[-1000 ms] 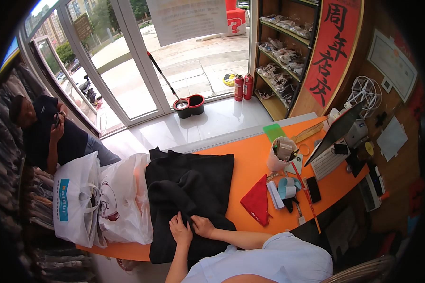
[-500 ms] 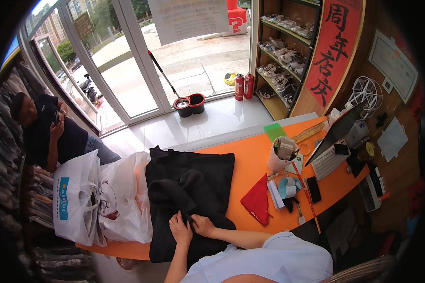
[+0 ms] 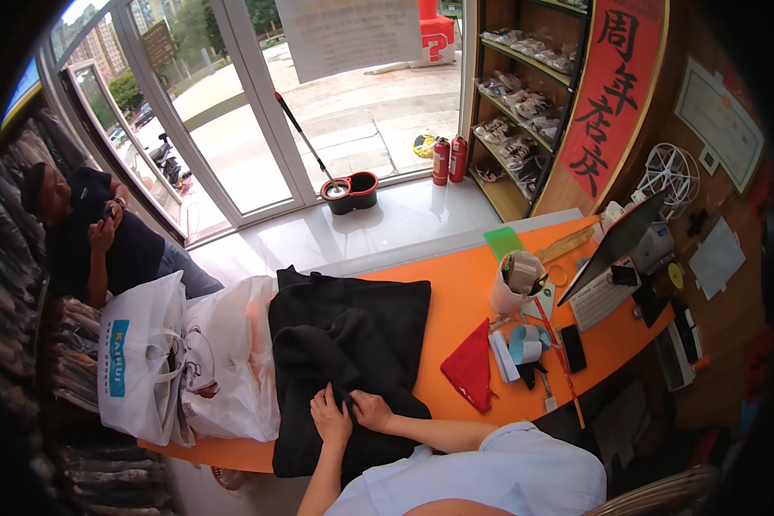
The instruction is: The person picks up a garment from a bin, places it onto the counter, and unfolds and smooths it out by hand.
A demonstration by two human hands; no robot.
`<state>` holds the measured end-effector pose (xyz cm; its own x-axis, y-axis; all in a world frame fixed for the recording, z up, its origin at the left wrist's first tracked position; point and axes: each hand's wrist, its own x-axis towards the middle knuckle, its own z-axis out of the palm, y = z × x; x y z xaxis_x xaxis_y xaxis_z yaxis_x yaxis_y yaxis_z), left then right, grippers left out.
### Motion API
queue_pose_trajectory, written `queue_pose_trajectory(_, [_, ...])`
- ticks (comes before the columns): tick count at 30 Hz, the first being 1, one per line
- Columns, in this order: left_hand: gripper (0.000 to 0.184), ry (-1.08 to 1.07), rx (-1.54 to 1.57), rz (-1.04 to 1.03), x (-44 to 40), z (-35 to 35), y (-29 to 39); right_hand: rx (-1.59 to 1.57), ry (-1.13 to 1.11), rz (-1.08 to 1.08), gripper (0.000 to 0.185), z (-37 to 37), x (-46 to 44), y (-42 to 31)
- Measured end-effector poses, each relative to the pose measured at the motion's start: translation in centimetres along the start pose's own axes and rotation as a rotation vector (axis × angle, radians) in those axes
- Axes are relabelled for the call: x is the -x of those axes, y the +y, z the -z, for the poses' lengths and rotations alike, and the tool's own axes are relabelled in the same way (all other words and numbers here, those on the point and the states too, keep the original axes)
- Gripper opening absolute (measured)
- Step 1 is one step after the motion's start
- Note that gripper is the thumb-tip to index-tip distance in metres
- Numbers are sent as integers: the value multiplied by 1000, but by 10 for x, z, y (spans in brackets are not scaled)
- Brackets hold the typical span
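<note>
A black garment [image 3: 378,318] lies spread and partly bunched over the counter, with one edge hanging off the front; its exact kind does not show. My left hand [image 3: 330,416] is closed on a fold of the cloth near the front. Close beside it, almost touching, my right hand [image 3: 371,411] pinches the same part of the fabric. The fingertips of both hands are partly hidden in the folds.
Two stuffed white plastic bags [image 3: 142,361] stand left of the garment on the orange counter [image 3: 456,284]. To the right lie a red cloth [image 3: 469,368], a phone [image 3: 572,347] and a tape roll [image 3: 525,342]. A person [image 3: 103,224] stands beyond the bags.
The view has shifted slightly. My hands and the garment keep the same position. The person at the left has turned their head a little.
</note>
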<state>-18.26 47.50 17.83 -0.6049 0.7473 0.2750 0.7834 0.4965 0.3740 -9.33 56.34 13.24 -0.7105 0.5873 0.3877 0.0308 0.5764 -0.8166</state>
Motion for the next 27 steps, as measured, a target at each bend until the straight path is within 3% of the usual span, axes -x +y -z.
queue_pose_trajectory(17, [58,42,77,92,3,9,-1,12,-21,-67,13,3,-10,-24])
queue_pose_trajectory(23, [66,115,72,199,13,28,-15,-86,-80,-43,45,30,-34,-83])
queue_pose_trajectory(25, [63,134,-4,191,17,42,-19,-54,-51,172,59,36,-45,-98])
queue_pose_trajectory(27, [62,137,-81,206,24,52,-33,-104,-106,179,61,43,-53,-111])
